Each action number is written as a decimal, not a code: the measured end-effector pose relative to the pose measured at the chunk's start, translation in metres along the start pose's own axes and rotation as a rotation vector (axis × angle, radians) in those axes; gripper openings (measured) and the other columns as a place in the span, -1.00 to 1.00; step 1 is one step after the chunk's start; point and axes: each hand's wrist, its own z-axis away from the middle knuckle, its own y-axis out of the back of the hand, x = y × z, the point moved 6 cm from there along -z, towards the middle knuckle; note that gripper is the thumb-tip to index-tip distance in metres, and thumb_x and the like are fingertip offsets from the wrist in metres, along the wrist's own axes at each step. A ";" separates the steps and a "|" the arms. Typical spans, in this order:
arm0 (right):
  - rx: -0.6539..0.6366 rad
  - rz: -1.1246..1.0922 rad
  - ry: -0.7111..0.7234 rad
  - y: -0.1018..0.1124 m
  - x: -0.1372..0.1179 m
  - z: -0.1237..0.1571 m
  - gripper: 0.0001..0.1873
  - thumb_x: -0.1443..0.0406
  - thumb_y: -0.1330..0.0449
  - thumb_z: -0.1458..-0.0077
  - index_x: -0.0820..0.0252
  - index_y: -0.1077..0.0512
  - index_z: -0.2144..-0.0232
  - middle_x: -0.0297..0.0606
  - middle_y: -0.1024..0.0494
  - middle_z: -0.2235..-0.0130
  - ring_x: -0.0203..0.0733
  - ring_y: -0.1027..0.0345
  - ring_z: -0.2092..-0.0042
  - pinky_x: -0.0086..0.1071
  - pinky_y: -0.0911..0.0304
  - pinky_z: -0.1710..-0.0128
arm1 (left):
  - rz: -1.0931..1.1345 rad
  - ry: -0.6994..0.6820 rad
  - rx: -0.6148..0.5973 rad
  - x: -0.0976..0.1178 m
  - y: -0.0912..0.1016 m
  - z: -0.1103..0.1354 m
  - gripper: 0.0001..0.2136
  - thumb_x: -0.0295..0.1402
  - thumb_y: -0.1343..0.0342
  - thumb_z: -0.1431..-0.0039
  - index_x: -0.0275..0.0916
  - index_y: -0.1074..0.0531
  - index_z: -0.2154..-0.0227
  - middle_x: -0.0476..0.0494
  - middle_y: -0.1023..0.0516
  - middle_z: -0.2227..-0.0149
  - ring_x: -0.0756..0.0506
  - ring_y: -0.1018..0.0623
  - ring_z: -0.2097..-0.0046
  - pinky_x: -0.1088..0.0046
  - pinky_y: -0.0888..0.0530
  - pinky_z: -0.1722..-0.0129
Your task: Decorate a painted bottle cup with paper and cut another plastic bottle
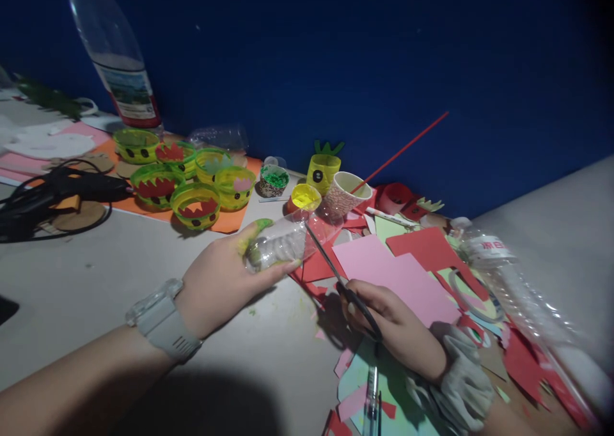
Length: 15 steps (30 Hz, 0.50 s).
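Observation:
My left hand (225, 276) is wrapped round a clear plastic bottle piece (283, 241) held sideways just above the table, with yellow-green paint on my fingers. My right hand (388, 324) grips black-handled scissors (336, 273); their blades point up-left and meet the bottle piece's right end. A grey watch sits on my left wrist, a grey scrunchie on my right.
Pink (398, 273), red and green paper sheets lie under my right hand, with a pen (371, 391). Several yellow-green bottle rings (194, 206) sit on orange paper. Paint cups (305, 197), a paper cup with a red stick (345, 193), a glue gun (52, 190) and clear bottles (508, 282) surround them.

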 end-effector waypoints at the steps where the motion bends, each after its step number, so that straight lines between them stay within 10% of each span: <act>1: 0.000 -0.018 -0.016 0.000 0.001 0.000 -0.59 0.01 -0.04 -0.15 0.21 -0.23 0.51 -0.41 -0.17 0.54 -0.37 0.04 0.54 -0.46 0.08 0.56 | 0.003 -0.005 0.004 0.000 0.000 0.000 -0.36 0.15 0.00 0.02 -0.17 -0.32 -0.04 -0.21 -0.59 0.26 -0.25 -0.57 0.26 0.27 -0.48 0.31; 15: 0.005 -0.145 -0.079 -0.004 0.007 0.000 -0.66 0.07 -0.13 -0.11 0.25 -0.29 0.47 -0.42 -0.23 0.53 -0.42 0.02 0.56 -0.50 0.05 0.58 | -0.049 -0.017 -0.003 0.002 -0.001 0.001 -0.35 0.17 0.01 0.04 -0.21 -0.35 -0.01 -0.23 -0.58 0.33 -0.25 -0.56 0.30 0.25 -0.47 0.35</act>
